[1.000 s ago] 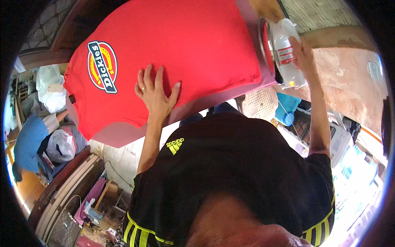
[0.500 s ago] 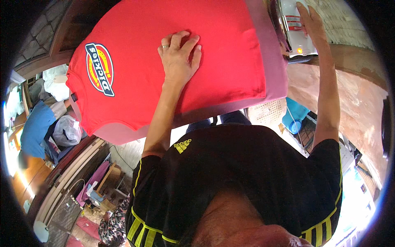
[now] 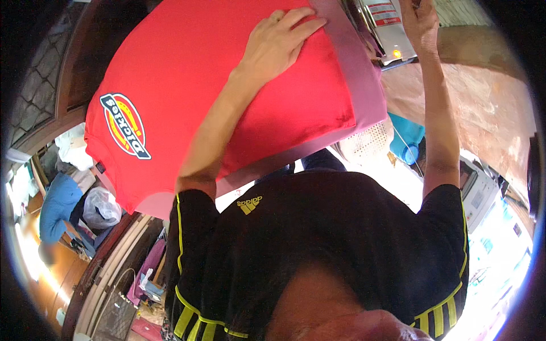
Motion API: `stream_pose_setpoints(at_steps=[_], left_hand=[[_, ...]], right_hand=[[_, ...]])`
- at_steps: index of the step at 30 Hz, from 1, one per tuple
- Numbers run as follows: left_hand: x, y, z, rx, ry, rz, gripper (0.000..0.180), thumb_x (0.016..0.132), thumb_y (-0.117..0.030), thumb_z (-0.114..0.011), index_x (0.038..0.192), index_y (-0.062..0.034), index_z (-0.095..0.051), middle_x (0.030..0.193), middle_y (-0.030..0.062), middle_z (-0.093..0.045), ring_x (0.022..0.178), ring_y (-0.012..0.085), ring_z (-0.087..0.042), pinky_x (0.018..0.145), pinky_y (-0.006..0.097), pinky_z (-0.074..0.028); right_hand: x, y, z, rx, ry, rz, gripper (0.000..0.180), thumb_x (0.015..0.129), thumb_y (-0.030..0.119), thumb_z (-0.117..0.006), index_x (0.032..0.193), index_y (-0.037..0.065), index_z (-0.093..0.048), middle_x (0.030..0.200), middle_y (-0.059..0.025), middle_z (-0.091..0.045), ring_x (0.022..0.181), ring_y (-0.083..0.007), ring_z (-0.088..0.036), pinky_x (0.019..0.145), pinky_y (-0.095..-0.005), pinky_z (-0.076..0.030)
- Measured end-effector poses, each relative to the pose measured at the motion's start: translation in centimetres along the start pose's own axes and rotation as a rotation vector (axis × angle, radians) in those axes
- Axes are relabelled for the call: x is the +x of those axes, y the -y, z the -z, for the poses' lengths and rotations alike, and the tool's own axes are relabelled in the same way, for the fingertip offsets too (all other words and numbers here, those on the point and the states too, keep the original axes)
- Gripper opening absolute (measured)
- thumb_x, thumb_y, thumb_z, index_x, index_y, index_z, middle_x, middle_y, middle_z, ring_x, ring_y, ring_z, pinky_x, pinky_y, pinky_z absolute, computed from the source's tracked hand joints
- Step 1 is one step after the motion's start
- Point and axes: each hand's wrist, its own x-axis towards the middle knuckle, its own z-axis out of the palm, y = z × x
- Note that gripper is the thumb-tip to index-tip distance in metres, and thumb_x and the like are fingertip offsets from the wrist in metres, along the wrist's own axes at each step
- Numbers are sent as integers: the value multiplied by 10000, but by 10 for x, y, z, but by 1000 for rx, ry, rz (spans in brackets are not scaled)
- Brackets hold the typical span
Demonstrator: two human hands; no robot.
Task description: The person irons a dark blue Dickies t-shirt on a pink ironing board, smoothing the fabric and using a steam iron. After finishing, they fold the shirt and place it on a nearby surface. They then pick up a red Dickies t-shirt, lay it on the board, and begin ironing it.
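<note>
A red T-shirt (image 3: 187,74) with a round printed badge on its chest lies spread over a padded board with a mauve cover (image 3: 369,108). My left hand (image 3: 276,45) rests palm down on the shirt near its hem, fingers stretched out. At the top right, what looks like a white and chrome clothes iron (image 3: 392,40) has an orange light glowing at its near end. Fingers curled, my right hand (image 3: 421,25) is at the iron's dark handle; the upper edge of the picture cuts off part of the grip.
A pale perforated seat (image 3: 367,139) and a blue container (image 3: 406,133) stand below the board's right end. A stone-like wall or ledge (image 3: 483,108) runs along the right. At far left, a person in blue (image 3: 60,204) is near a clear plastic bag (image 3: 102,207).
My left hand has slid right and away from me across the shirt, towards its hem. My right hand has shifted from the iron's white side to its handle, fingers now curled. The whole view has tilted.
</note>
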Motion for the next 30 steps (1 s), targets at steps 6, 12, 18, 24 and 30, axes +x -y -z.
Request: stream_pose_setpoints(at_steps=[6, 12, 18, 24, 30], left_hand=[[36, 3, -1, 96, 210, -75, 190, 859, -116, -568, 1026, -126, -658, 1076, 54, -600, 916, 277, -618, 708, 406, -543], [32, 4, 4, 37, 55, -145, 78, 850, -111, -630, 921, -84, -650, 952, 64, -596, 814, 272, -646, 667, 392, -539], [49, -25, 38, -91, -194, -170, 93, 826, -14, -663, 898, -39, -611, 902, 94, -544, 786, 279, -615, 654, 368, -504], [27, -17, 58, -162, -378, -93, 126, 840, -13, -670, 955, -25, -619, 948, 127, -555, 873, 290, -607, 734, 332, -498], [-85, -32, 54, 286, -102, 389, 454, 851, -362, -661, 1258, -176, -583, 1287, 89, -520, 1143, 319, -504, 914, 518, -396]], right_hand=[[-24, 27, 23, -147, -205, 262, 187, 903, 88, -619, 1077, 23, -592, 960, -138, -636, 811, -256, -626, 733, -333, -503], [-92, 80, 6, 248, 177, -115, 132, 904, 30, -580, 1026, -7, -613, 932, -147, -634, 840, -266, -630, 770, -310, -494], [-108, 32, -88, 815, 634, -129, 381, 864, 273, -693, 1152, 42, -599, 875, -79, -652, 762, -165, -611, 661, -291, -505], [-76, 99, -59, -110, 1684, 196, 500, 789, 374, -680, 1193, 85, -631, 1110, -181, -661, 1004, -325, -634, 864, -415, -523], [-125, 65, -18, -64, 1624, 533, 446, 760, 252, -646, 1176, 89, -647, 1152, -187, -655, 1064, -347, -633, 923, -437, -516]])
